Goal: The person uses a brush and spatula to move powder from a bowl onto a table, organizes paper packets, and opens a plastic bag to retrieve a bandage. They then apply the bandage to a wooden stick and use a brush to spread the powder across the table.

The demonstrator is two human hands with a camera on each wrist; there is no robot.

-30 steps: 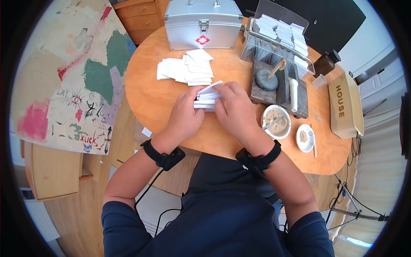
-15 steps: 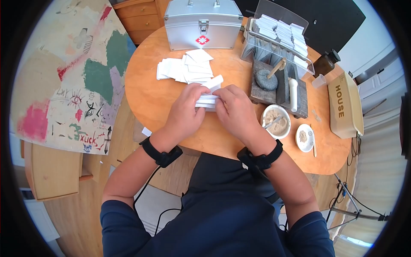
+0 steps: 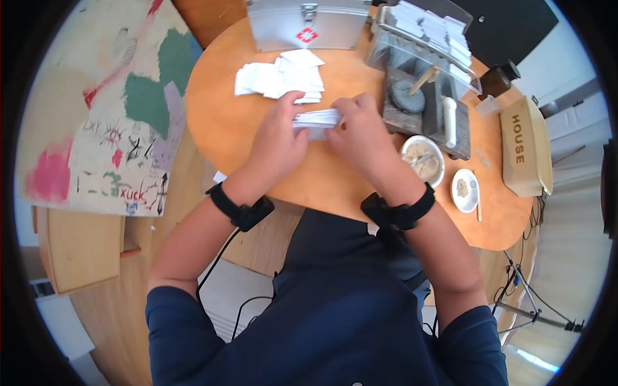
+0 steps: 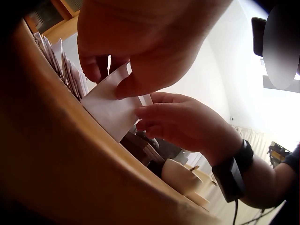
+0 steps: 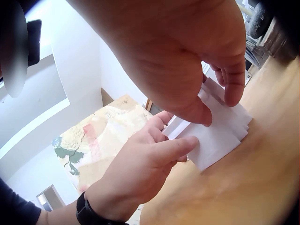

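Note:
Both hands hold a small stack of white paper packets (image 3: 317,119) over the table in front of the person. The left hand (image 3: 282,141) grips the stack's left end, its thumb on the near face. At the other end the right hand (image 3: 365,136) pinches the packets between thumb and fingers. In the left wrist view, the white face of the front packet (image 4: 110,105) stands upright with its lower edge at the tabletop. Several staggered paper edges (image 5: 243,131) show in the right wrist view. Just beyond the hands lies a loose pile of white packets (image 3: 280,78).
A silver first-aid case (image 3: 309,26) stands at the back. Right of it are a clear box of packets (image 3: 425,38), a stone grinder (image 3: 409,96), a bowl of powder (image 3: 423,161), a small dish (image 3: 465,191) and a HOUSE bin (image 3: 524,148).
A white packet that stuck up above the stack is now down in line with the others. The head view has tilted, so the table things appear higher.

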